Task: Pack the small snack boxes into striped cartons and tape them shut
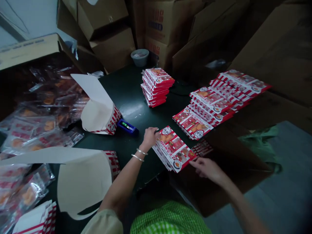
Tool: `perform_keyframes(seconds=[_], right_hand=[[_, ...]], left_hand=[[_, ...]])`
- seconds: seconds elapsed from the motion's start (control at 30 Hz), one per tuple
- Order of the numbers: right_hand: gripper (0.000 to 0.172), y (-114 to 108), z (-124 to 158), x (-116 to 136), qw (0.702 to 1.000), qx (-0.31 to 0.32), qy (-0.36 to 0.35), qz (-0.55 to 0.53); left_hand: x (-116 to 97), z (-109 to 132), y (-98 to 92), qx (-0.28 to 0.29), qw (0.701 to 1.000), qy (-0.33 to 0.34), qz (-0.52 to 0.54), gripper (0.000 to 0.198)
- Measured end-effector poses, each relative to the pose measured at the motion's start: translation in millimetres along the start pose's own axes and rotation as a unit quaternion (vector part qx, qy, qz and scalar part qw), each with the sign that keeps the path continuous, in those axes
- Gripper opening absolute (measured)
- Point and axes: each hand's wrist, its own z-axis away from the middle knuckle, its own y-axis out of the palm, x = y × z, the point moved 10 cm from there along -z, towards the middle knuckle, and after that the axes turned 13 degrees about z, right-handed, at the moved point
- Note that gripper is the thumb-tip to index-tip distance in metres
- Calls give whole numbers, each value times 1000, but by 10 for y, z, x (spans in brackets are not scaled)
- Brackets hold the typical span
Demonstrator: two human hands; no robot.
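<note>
A small pile of flat red-and-white printed cartons (174, 148) lies at the table's front edge. My left hand (149, 138), with two bangles on its wrist, is closed on the pile's upper left corner. At the pile's right corner, my right hand (203, 167) pinches the edge of the top carton. Just behind are more flat printed cartons (195, 122), stacked in overlapping rows toward the back right. A taller stack of folded cartons (157, 86) stands at the middle back.
Two opened cartons (97, 113) (85, 182) stand at the left, near a blue box cutter (128, 126). Plastic-wrapped packets (48, 123) fill the far left. A grey bowl (139, 58) and large cardboard boxes (159, 22) are at the back. A green bag (263, 143) lies at right.
</note>
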Motion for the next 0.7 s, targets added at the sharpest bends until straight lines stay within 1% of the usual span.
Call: perform_keyframes(seconds=[0.03, 0.07, 0.1, 0.13, 0.17, 0.2, 0.23, 0.27, 0.3, 0.33, 0.4, 0.47, 0.5, 0.57, 0.6, 0.67, 0.7], right_hand=[[34, -164, -46, 125, 999, -18, -30, 27], [31, -309, -109, 275, 997, -37, -60, 37], [30, -403, -193, 427, 995, -48, -84, 32], [33, -432, -300, 559, 994, -45, -97, 14], [37, -384, -425, 654, 995, -25, -96, -12], [40, -264, -550, 717, 996, 12, -85, -31], [41, -98, -657, 754, 995, 58, -73, -42], [41, 79, -736, 766, 992, 104, -61, -45], [41, 246, -782, 758, 987, 147, -53, -46], [44, 391, -797, 737, 980, 187, -45, -52], [48, 569, -772, 683, 967, 242, -36, -67], [51, 618, -728, 644, 962, 261, -34, -72], [52, 623, -706, 637, 962, 261, -35, -69], [58, 660, -647, 644, 963, 260, -37, -56], [61, 690, -609, 663, 965, 255, -40, -50], [72, 723, -530, 727, 974, 218, -50, -33], [78, 718, -484, 779, 981, 187, -58, -18]], left_hand=[[73, 118, -87, -37, 999, -3, 13, 37], [184, 261, -157, -76, 996, -20, 46, 44], [323, 421, -183, -109, 989, -49, 86, 49], [519, 592, -134, -136, 969, -101, 179, 53], [718, 756, 26, -142, 936, -164, 278, 59], [842, 882, 270, -121, 902, -211, 356, 64], [886, 955, 523, -95, 874, -229, 417, 66], [891, 984, 725, -84, 855, -229, 457, 67], [886, 980, 880, -83, 846, -220, 478, 67], [895, 961, 973, -100, 842, -212, 487, 69], [974, 938, 1037, -151, 830, -215, 492, 80], [1087, 964, 1015, -188, 807, -231, 510, 90], [1129, 987, 981, -199, 795, -229, 525, 93], [1166, 1039, 920, -197, 780, -210, 556, 89], [1166, 1064, 916, -184, 774, -201, 571, 84], [1135, 1102, 968, -151, 752, -186, 614, 73], [1115, 1112, 1009, -140, 733, -180, 641, 70]])
